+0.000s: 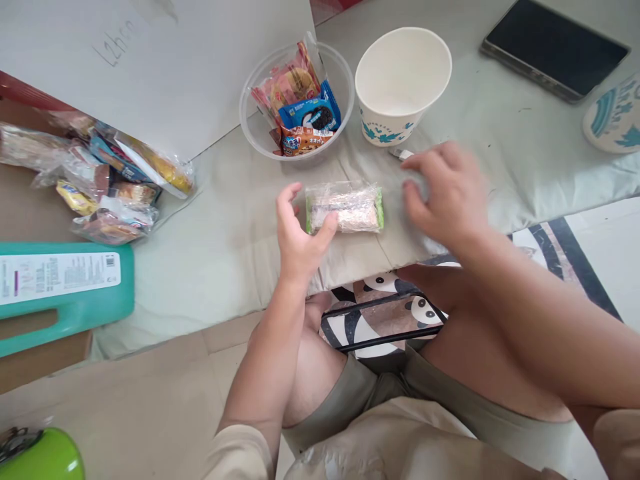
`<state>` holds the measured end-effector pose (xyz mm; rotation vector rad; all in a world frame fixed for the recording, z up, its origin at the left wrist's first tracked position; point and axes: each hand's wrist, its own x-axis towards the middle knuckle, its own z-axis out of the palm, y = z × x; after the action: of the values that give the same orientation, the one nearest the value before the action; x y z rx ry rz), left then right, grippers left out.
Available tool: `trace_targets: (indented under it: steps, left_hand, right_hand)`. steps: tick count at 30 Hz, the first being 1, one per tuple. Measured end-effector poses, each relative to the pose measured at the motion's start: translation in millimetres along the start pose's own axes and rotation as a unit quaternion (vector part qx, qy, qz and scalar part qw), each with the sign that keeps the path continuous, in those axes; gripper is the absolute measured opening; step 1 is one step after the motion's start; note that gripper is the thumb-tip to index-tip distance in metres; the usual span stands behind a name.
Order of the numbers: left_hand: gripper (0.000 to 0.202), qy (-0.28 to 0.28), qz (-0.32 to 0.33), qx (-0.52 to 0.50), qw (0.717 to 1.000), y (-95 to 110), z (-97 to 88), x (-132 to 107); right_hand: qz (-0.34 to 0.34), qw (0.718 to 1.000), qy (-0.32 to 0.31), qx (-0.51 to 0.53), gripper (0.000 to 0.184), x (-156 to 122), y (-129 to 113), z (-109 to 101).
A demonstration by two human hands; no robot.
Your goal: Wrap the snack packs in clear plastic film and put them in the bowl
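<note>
A snack in a clear wrapper with green ends (350,208) lies on the cloth in front of me. My left hand (300,237) is at its left end, thumb over the near side and fingers curled by the far left corner. My right hand (447,193) is to the right of the snack, slightly blurred, with thumb and forefinger apart and nothing visible between them. Close to its forefinger is a small white and grey object (401,153), partly hidden, whose kind I cannot make out. Behind it stands a white paper cup with blue-green leaves (385,123).
A clear plastic bowl (247,127) holds several packaged snacks. More wrapped snacks (115,180) lie at the left, near a teal jug (117,287) and a white board (200,73). A phone (555,47) and a second paper cup (615,117) are at the right.
</note>
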<state>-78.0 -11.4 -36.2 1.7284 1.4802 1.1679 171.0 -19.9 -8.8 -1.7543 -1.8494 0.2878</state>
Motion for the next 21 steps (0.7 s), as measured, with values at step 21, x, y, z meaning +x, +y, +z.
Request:
trace_targets:
  steps: [21]
  left_hand:
    - [0.021,0.100,-0.088,-0.033,0.991,-16.3,-20.9,24.5]
  right_hand:
    - [-0.098,0.990,-0.026,0.095,0.029,1.7,-8.5,9.5]
